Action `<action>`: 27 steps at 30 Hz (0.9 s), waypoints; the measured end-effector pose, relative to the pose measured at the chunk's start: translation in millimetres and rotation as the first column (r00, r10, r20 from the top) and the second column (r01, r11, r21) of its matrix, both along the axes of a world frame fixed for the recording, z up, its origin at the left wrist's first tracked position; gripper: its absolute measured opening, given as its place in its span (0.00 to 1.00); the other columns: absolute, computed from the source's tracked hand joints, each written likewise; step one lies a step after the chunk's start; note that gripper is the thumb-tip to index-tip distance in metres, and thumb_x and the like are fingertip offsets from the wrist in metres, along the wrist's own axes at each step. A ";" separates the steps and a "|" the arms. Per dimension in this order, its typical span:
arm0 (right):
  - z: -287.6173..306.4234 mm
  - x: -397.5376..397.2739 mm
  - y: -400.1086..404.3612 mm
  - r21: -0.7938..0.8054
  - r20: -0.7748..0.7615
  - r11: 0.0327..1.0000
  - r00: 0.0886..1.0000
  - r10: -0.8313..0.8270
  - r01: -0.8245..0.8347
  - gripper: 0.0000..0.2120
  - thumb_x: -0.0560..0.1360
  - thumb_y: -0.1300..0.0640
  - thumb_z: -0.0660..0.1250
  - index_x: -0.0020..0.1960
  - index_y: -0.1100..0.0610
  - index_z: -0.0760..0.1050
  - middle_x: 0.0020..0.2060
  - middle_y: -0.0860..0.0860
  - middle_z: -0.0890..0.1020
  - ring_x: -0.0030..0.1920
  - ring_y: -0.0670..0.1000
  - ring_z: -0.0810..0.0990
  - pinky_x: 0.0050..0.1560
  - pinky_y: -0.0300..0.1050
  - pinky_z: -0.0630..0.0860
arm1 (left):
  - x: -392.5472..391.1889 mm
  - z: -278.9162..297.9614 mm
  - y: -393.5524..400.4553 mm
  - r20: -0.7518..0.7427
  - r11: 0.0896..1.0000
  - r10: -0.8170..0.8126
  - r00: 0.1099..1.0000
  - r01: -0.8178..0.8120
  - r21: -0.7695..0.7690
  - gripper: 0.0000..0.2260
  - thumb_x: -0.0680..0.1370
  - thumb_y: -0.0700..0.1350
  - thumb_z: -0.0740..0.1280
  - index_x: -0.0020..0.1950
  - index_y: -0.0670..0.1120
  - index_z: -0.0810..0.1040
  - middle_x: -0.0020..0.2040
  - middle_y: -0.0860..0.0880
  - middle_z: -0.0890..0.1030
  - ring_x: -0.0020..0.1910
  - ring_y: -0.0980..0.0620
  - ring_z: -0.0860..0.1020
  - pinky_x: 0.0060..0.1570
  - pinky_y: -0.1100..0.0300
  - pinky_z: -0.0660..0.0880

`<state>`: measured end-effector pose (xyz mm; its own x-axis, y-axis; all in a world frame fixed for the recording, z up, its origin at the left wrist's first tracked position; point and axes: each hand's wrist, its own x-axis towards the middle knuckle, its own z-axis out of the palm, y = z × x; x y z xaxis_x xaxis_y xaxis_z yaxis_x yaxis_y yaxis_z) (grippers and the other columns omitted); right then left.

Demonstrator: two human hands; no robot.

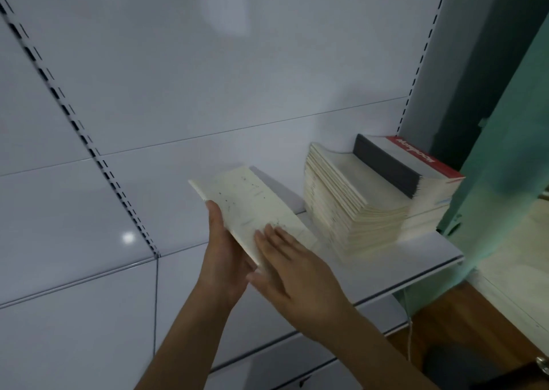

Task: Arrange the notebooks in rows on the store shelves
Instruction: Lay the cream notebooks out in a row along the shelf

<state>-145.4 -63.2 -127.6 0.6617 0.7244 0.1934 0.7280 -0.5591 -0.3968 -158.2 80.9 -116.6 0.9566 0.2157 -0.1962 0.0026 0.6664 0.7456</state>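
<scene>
A person holds a cream notebook (252, 208) tilted above the white shelf (416, 259), just left of the stack of notebooks (353, 208) at the shelf's right end. The left hand (221, 259) grips the notebook's left edge from beneath, fingers curled round it. The right hand (297, 273) lies on its near corner with fingers straight and close together. A red-and-grey book (416, 163) tops the books behind the stack.
</scene>
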 end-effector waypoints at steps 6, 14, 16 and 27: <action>24.8 39.6 -16.6 0.277 -0.096 0.956 0.992 -0.076 0.100 0.29 0.80 0.38 0.51 0.77 0.50 0.62 0.76 0.42 0.63 0.74 0.41 0.59 0.75 0.44 0.59 | -5.4 0.2 10.1 0.006 0.993 0.102 0.995 -0.102 0.056 0.17 0.79 0.41 0.65 0.68 0.42 0.74 0.60 0.41 0.82 0.58 0.40 0.82 0.51 0.46 0.81; 13.4 86.3 47.3 0.487 -0.665 0.810 0.740 0.102 0.326 0.16 0.78 0.39 0.62 0.54 0.51 0.77 0.49 0.47 0.83 0.51 0.49 0.82 0.55 0.50 0.79 | -49.0 -0.2 16.3 -0.060 0.922 0.176 0.983 -0.143 0.358 0.18 0.78 0.38 0.68 0.67 0.47 0.74 0.59 0.45 0.83 0.56 0.44 0.83 0.52 0.48 0.81; 1.5 77.1 73.4 0.512 -0.686 0.793 0.713 0.146 0.330 0.12 0.80 0.46 0.62 0.48 0.54 0.78 0.45 0.49 0.83 0.47 0.50 0.81 0.49 0.46 0.77 | -70.3 -2.6 25.3 -0.104 0.906 0.236 0.966 -0.180 0.384 0.17 0.79 0.41 0.67 0.68 0.47 0.74 0.59 0.46 0.83 0.56 0.45 0.83 0.51 0.50 0.81; 5.4 -71.9 198.9 0.573 -0.790 0.744 0.475 0.388 0.345 0.09 0.81 0.50 0.62 0.55 0.51 0.78 0.50 0.47 0.84 0.51 0.49 0.83 0.54 0.49 0.79 | -255.2 -28.9 94.5 -0.208 0.768 0.511 0.834 -0.334 0.546 0.25 0.79 0.63 0.51 0.66 0.51 0.75 0.53 0.43 0.84 0.51 0.40 0.84 0.42 0.46 0.83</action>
<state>-217.3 135.7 -122.2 0.7206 0.6902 -0.0655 -0.1687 0.0829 -0.9822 -413.4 175.4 -145.5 0.6401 0.7298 -0.2402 0.1060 0.2258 0.9684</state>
